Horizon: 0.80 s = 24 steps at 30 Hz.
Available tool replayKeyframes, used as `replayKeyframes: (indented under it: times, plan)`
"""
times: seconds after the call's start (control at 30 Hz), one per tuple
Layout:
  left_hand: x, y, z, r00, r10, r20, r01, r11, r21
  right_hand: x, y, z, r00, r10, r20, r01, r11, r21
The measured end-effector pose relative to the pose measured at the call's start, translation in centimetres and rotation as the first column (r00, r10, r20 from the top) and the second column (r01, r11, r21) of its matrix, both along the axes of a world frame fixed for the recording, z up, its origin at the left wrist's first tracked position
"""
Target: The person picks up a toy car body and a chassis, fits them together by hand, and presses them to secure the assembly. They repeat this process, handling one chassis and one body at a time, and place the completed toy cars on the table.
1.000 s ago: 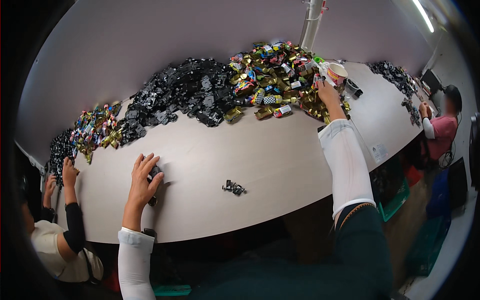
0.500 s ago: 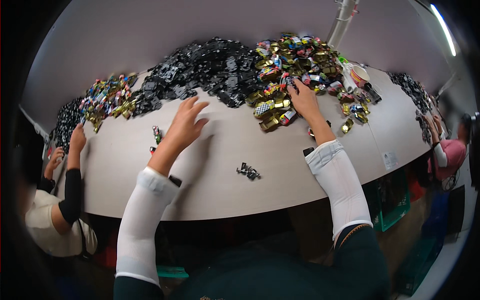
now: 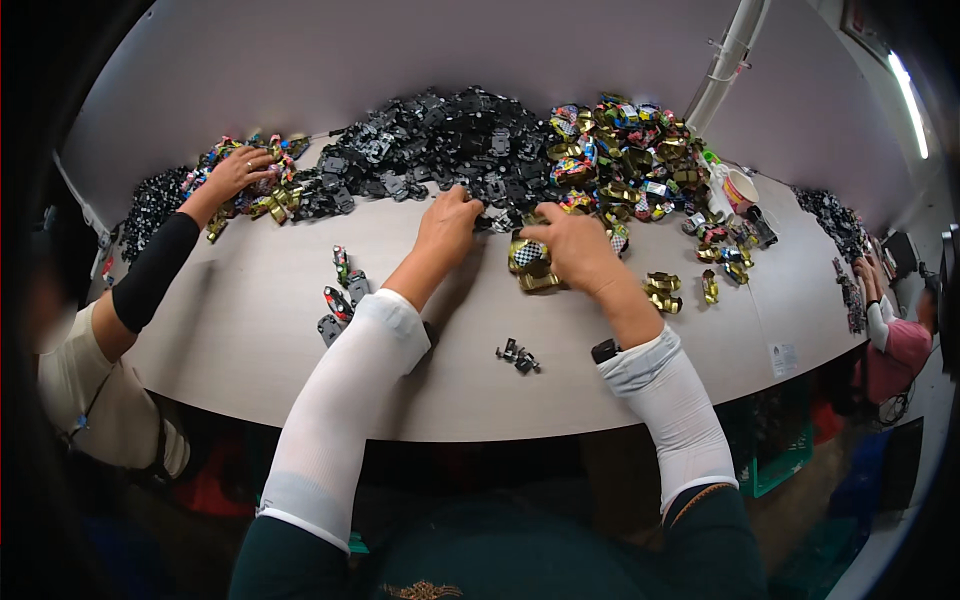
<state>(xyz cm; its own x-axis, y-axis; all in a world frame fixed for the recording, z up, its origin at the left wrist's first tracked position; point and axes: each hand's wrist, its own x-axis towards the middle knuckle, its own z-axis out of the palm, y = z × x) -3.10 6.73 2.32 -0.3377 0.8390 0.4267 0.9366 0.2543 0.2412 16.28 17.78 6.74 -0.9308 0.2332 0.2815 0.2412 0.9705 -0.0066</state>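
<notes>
Left hand point(image 3: 447, 226) curled at the edge of the black parts heap point(image 3: 430, 150), fingers pinching a piece there; right hand point(image 3: 575, 252) beside it, fingers closed on a gold checkered part point(image 3: 528, 258), pressing it onto the table point(image 3: 250, 310) for steadiness, I'd judge.

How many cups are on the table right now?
1. A cup stands at the table's far right, beside the coloured pile, beyond the right hand. Others may be hidden among the piles.
</notes>
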Motion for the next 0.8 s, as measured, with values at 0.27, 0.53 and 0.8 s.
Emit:
replayKeyframes:
  times: [0.27,0.53,0.8]
  plan:
    - [-0.8,-4.4,-0.3,0.616,-0.077,0.784,-0.046,0.99,0.133,-2.5,0.5,-1.7,0.949,-0.006,-0.315,-0.082,0.961,-0.265]
    - [0.1,-6.2,-2.6,0.399,-0.403,0.824,-0.014,0.896,0.445,-5.2,-3.3,-2.3,0.923,-0.184,-0.338,-0.316,0.138,-0.939]
    - [2.1,-6.6,-0.2,0.035,-0.44,0.897,-0.216,0.873,0.436,-5.2,-4.2,-3.6,0.949,-0.194,-0.249,-0.249,0.025,-0.968]
